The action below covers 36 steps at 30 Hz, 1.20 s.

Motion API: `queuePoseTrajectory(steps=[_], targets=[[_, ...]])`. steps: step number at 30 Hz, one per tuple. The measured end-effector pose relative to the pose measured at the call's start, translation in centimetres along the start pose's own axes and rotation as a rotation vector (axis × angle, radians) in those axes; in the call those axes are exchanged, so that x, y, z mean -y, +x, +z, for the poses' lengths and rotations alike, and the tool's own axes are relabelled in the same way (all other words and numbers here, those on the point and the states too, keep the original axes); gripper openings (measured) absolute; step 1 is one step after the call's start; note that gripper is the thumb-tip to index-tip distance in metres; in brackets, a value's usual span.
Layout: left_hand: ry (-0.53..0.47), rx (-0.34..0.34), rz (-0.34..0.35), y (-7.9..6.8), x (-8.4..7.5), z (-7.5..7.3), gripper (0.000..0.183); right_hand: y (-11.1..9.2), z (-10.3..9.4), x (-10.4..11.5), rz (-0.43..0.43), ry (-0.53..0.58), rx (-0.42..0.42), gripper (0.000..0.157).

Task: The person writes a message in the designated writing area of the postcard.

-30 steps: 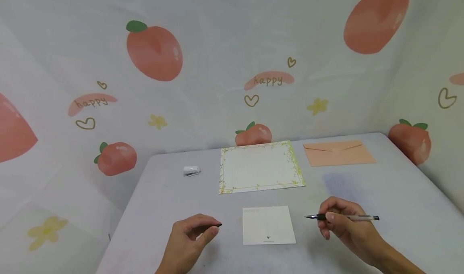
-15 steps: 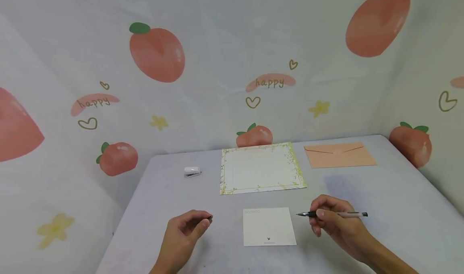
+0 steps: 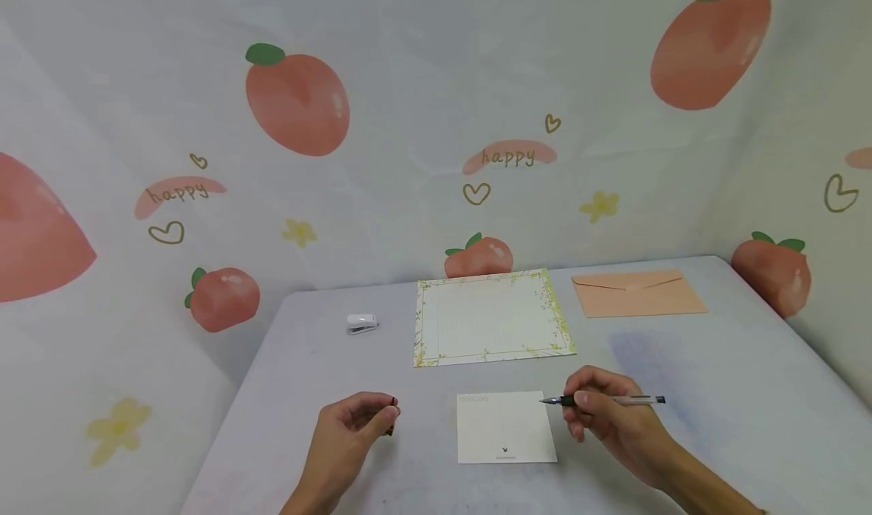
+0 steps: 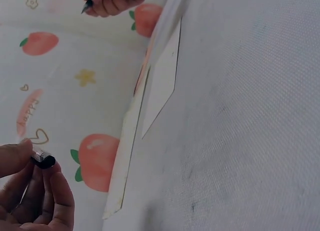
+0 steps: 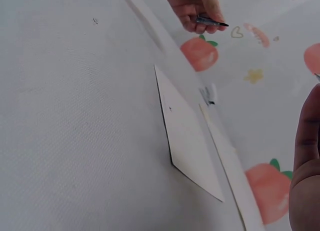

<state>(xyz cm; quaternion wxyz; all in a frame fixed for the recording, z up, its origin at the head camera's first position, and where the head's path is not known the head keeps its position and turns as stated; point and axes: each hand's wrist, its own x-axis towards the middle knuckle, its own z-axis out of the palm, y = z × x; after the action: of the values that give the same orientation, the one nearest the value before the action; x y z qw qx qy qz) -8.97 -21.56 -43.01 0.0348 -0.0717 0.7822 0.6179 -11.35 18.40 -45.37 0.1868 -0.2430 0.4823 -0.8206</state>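
My right hand [image 3: 616, 420] holds a gel pen [image 3: 636, 400] with a clear barrel and black grip, its bare tip pointing left. The tip is over the right edge of a small white note sheet [image 3: 504, 424], which lies flat on the table. To the left of that sheet, my left hand [image 3: 341, 435] pinches a pen cap [image 4: 44, 160], clear with a black end, between thumb and fingers. Both hands are raised above the table. In the right wrist view only part of the right hand [image 5: 307, 176] shows at the edge.
Farther back lies a letter sheet [image 3: 490, 318] with a floral border. A peach envelope [image 3: 636, 294] is at the back right, and a small white stapler [image 3: 362, 323] at the back left. A fruit-printed cloth [image 3: 395, 197] hangs behind the table [image 3: 306, 363].
My right hand has moved left with the pen, bringing its tip over the note sheet. The left hand has shifted slightly left and turned the cap.
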Motion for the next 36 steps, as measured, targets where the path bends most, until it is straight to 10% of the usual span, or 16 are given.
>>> queuePoseTrajectory(steps=[36], targets=[[0.541,-0.013,0.072,2.5,3.0,-0.1,0.013,1.2,0.2,-2.7,0.055,0.05,0.009,0.031]])
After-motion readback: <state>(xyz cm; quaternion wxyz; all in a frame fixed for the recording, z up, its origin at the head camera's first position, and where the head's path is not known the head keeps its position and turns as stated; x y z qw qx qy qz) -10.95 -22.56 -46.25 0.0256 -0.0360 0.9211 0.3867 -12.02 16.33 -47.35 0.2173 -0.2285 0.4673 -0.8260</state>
